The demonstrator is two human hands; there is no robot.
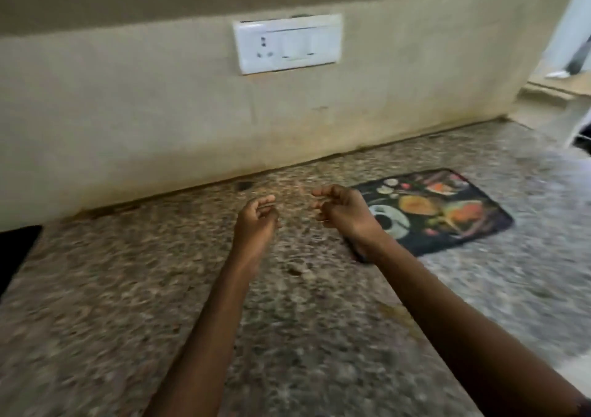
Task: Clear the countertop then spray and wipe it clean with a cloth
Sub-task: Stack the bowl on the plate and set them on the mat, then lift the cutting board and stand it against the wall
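Note:
The speckled brown granite countertop (128,288) fills the lower part of the head view, blurred by motion. Both my arms reach forward over its middle. My left hand (257,216) hovers with its fingers loosely curled and holds nothing. My right hand (340,207) is a short gap to its right, fingers also loosely curled and empty. A dark placemat (447,211) printed with colourful food pictures lies flat on the counter just right of my right hand; my right wrist covers its near left corner. No cloth or spray bottle is in view.
A beige wall (160,122) backs the counter and carries a white socket-and-switch plate (287,43). A small dark spot (243,185) sits at the wall joint. Small stains (295,269) mark the counter. At the far right the counter meets a ledge (550,93).

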